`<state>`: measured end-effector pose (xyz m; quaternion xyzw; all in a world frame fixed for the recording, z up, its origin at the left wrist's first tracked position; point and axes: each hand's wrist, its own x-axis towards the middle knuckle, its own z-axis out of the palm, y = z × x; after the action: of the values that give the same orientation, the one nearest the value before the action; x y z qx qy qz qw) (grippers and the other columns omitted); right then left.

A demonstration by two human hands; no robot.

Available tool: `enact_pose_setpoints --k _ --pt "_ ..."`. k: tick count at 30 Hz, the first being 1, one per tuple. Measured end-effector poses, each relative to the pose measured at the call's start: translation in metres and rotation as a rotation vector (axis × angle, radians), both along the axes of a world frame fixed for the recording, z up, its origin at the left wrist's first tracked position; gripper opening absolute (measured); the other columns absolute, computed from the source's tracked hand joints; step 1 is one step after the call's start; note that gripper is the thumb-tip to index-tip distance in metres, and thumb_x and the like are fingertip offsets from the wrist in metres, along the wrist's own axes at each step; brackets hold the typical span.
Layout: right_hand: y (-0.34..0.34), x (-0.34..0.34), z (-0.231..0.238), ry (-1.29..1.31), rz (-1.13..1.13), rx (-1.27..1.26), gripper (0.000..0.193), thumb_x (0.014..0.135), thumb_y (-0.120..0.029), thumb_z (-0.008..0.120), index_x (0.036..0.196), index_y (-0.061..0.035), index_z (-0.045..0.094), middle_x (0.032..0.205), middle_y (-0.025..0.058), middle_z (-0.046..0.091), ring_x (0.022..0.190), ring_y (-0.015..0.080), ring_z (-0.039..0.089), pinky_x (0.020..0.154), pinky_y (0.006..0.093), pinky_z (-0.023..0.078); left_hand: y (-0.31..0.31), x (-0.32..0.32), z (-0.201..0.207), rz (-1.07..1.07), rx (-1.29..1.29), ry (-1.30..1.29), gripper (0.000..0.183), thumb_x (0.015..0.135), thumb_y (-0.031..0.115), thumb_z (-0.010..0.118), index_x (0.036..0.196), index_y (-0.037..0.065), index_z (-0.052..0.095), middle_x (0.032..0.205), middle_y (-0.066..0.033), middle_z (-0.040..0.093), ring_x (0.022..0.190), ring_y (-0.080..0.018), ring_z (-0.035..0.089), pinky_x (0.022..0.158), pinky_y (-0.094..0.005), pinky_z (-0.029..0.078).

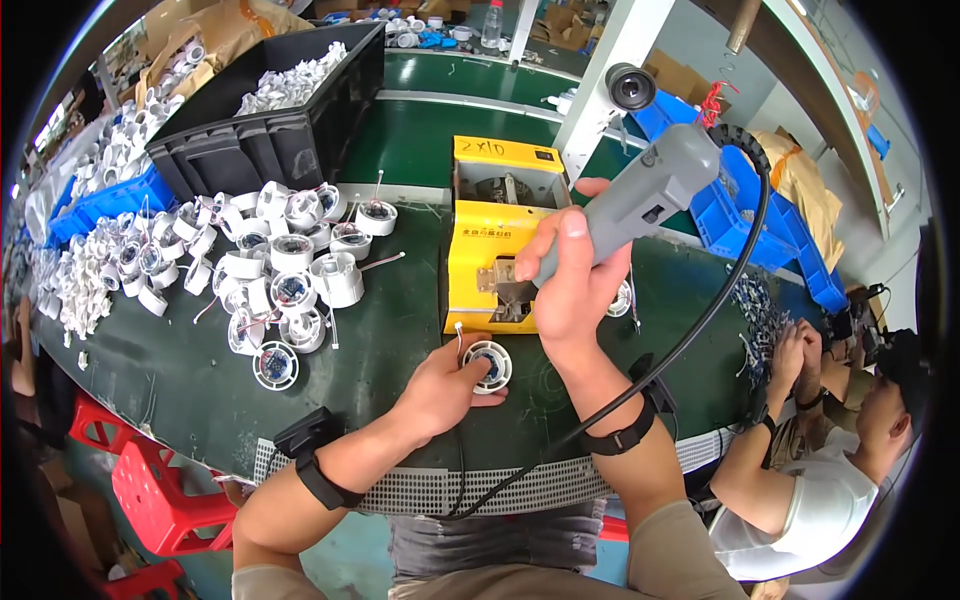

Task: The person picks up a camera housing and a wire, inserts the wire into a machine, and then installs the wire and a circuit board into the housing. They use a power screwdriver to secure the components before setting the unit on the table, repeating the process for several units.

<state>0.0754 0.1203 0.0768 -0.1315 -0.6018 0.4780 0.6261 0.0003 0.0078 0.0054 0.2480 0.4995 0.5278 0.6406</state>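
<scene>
My left hand [440, 388] holds a white round housing [503, 368] with a blue circuit board inside, low over the green table edge, thumb resting on its face. A thin wire with a white connector stands up from beside it. In my right hand [577, 290] is a grey electric screwdriver [640, 190], raised and tilted, its black cord curving down past my forearm. The screwdriver's tip is hidden behind my fingers, close to a yellow screw feeder [480, 240] with a metal front plate. Another white housing [620, 300] lies partly hidden right of my right wrist.
Many similar housings [292, 255] are heaped on the left of the table. A black crate [245, 150] of small white parts stands behind them, beside a blue bin [120, 205]. At the right, a co-worker [810, 480] handles a pile of small parts [762, 325] near blue trays [750, 240].
</scene>
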Motion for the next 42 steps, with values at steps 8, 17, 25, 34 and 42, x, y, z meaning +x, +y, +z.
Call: enact_pose_setpoints --k 8,17,25,34,42 --pt "-0.018 0.019 -0.004 -0.035 0.134 -0.049 0.035 0.092 -0.022 0.049 0.118 -0.0011 0.036 0.067 0.0066 0.048 0.048 0.0132 0.047 0.046 0.0277 0.043 0.001 -0.001 -0.003 0.017 0.01 -0.012 0.038 0.095 0.006 0.043 0.13 -0.007 0.04 0.109 -0.0141 0.056 0.087 -0.0212 0.064 0.079 -0.0319 0.058" --pt "-0.043 0.03 -0.027 -0.048 0.219 -0.135 0.046 0.09 -0.029 0.052 0.122 -0.0021 0.031 0.069 0.0077 0.049 0.049 0.0143 0.048 0.048 0.0292 0.045 0.0 0.001 -0.003 0.034 0.032 0.015 0.036 0.095 0.007 0.042 0.129 -0.006 0.042 0.113 -0.0139 0.055 0.09 -0.0224 0.064 0.08 -0.0318 0.058" --pt "-0.042 0.027 -0.033 -0.081 0.26 -0.128 0.043 0.092 -0.028 0.051 0.12 -0.0024 0.032 0.069 0.0082 0.049 0.05 0.0147 0.049 0.048 0.0297 0.045 -0.002 -0.001 0.001 0.032 0.037 0.027 0.033 0.095 0.007 0.041 0.126 -0.006 0.044 0.11 -0.0142 0.056 0.09 -0.0222 0.064 0.08 -0.0318 0.058" --pt "-0.04 0.03 -0.044 -0.041 0.386 -0.074 0.049 0.092 -0.037 0.054 0.118 -0.0027 0.032 0.072 0.0073 0.049 0.052 0.0142 0.049 0.049 0.0284 0.045 0.0 0.0 0.002 0.035 0.053 0.114 0.03 0.095 0.009 0.043 0.122 -0.003 0.049 0.108 -0.0128 0.06 0.088 -0.0203 0.065 0.076 -0.031 0.057" --pt "0.015 0.081 -0.034 -0.465 -0.37 -0.033 0.04 0.092 -0.025 0.058 0.121 0.0009 0.048 0.11 0.012 0.054 0.108 0.0201 0.052 0.096 0.0342 0.041 -0.04 -0.091 0.052 0.394 0.092 1.492 0.047 0.08 0.012 0.061 0.123 -0.004 0.051 0.082 -0.019 0.066 0.07 -0.0259 0.067 0.065 -0.0374 0.052"
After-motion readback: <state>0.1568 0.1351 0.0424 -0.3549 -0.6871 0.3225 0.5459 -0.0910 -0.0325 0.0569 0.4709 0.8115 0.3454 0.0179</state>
